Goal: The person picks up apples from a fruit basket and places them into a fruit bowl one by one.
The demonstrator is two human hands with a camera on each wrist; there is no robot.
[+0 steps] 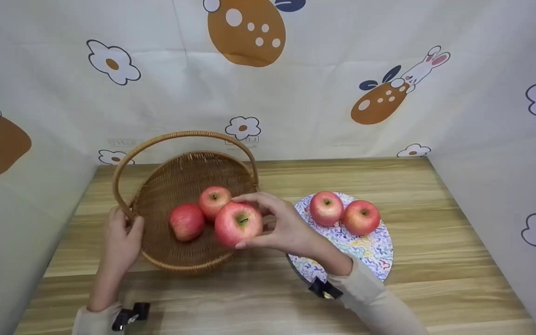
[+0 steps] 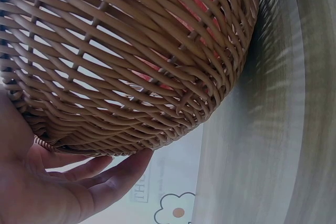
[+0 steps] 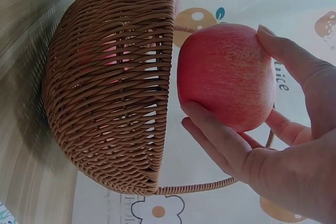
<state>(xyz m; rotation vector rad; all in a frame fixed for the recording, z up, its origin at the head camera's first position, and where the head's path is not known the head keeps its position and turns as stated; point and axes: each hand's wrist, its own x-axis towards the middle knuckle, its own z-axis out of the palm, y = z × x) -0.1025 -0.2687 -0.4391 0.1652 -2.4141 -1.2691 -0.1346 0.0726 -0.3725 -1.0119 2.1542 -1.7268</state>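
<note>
A brown wicker basket (image 1: 184,186) with a tall hoop handle stands on the left of the table. Inside it lie two red apples, one at the left (image 1: 186,222) and one behind it (image 1: 214,203). My left hand (image 1: 123,237) grips the basket's left side at the foot of the handle; the left wrist view shows its fingers along the woven rim (image 2: 131,153). With thumb and fingers, my right hand (image 1: 282,225) holds another apple (image 3: 228,77) over the basket's right edge, stem facing up. The right wrist view has this apple just above the rim.
A round plate (image 1: 365,256) with a colourful speckled pattern is on the right, partly under my right forearm. It carries two apples, left (image 1: 326,208) and right (image 1: 361,217). The wooden table (image 1: 440,242) ends at a printed white sheet (image 1: 305,107) behind and at both sides.
</note>
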